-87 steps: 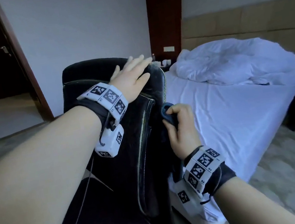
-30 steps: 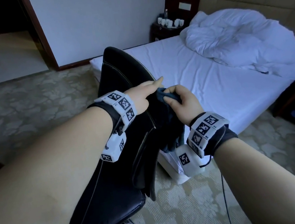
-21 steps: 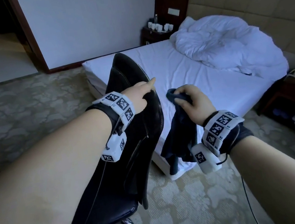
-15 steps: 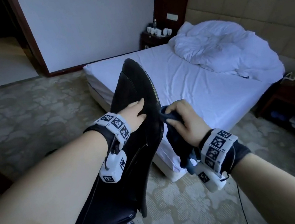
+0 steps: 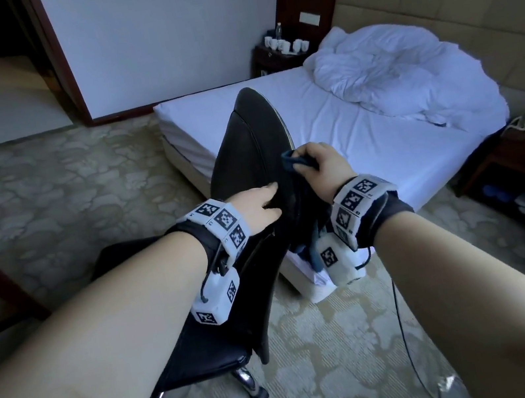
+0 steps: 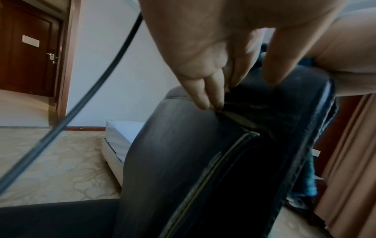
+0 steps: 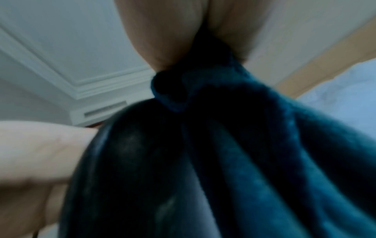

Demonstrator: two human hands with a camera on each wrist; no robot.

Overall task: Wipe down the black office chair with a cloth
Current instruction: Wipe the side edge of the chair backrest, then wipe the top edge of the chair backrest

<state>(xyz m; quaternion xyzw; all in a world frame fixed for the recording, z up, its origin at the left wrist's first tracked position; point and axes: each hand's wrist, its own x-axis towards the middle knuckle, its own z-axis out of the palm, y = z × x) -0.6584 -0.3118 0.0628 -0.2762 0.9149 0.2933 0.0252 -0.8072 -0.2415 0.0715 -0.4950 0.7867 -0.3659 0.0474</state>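
blue cloth (image 5: 290, 158) in right hand (image 5: 327, 170)

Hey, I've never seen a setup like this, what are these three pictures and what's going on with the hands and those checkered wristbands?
No machine here: a person wears three cameras. The wide picture comes from the head; the two close-ups come from cameras strapped under each wrist, by the checkered bands. The left hand rests with straight fingers on the backrest of the black office chair, steadying it. The right hand grips a dark blue cloth against the backrest's edge; most of it hangs down. Behind stands a bed with a crumpled white duvet.
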